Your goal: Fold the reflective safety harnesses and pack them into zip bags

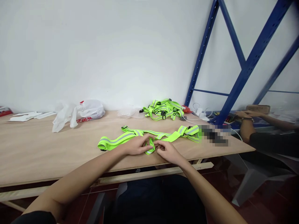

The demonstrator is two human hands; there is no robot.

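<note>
Two bare hands meet near the front edge of a plywood table (46, 149), and I see them from just behind the person they belong to. The left hand (136, 145) and the right hand (168, 151) are close together, almost knuckle to knuckle. The fingertips of both are pinched on a small loop of a neon yellow strap vest (116, 139) with grey reflective bands. The vest lies flat on the wood just beyond the hands. Its long axis runs left to right, roughly along the table's front edge. One folded end points left, and the other reaches right toward a blurred patch. Only the loop between the fingers is lifted. The table seems to carry the rest of the vest, so the fingers need to manage just that one short stretch. Both forearms come in low from the near side, which appears to steady the grip. Further back, near the white wall, a heap of similar vests (163, 109) sits bunched. To its left are a clear plastic wrapper (129, 112) and a white carrier bag (87, 112) with red print. A blue metal rack (245, 68) rises on the right, where another person's hand (243, 114) rests on a lower surface.
</note>
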